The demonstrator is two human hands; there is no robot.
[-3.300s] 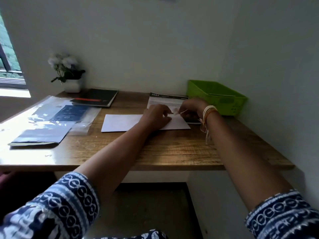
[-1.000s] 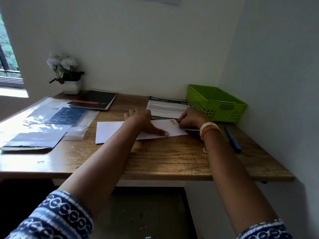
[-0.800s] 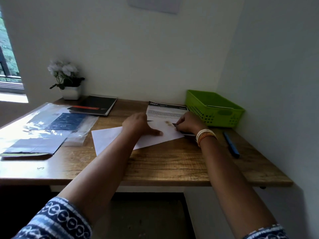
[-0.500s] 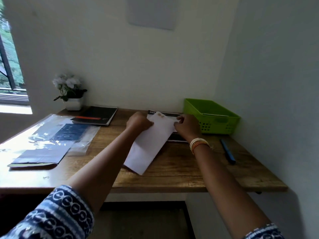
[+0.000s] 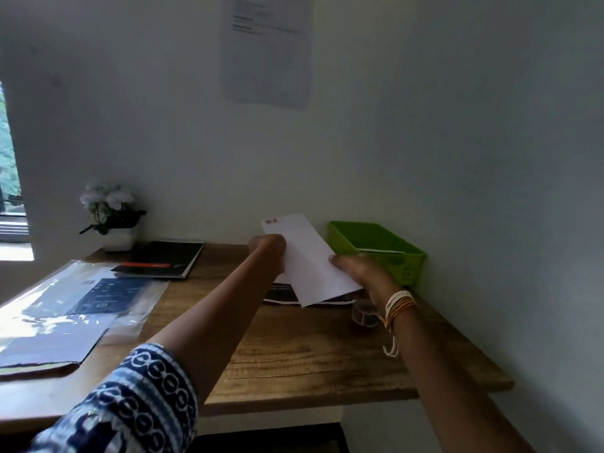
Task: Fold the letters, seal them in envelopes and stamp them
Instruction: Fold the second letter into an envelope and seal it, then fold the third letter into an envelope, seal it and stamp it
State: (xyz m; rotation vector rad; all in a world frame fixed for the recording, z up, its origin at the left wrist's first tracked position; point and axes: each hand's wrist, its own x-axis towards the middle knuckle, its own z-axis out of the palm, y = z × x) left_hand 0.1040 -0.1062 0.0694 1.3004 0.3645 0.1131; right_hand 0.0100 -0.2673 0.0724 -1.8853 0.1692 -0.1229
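Left sleeve: dark blue with white ring pattern. Right wrist: stacked cream and orange bangles with a dangling thread.

Both hands hold white envelope tilted above worktop: left hand grips left edge, right hand lower right; stamp at top corner; green basket just beside.

- White envelope: long and plain, lifted off the desk and held nearly on end, tilted, top end toward the wall
- Stamp: small, reddish, stuck at the envelope's upper left corner
- Left hand grips its left edge; right hand holds its lower right edge, just beside the green basket
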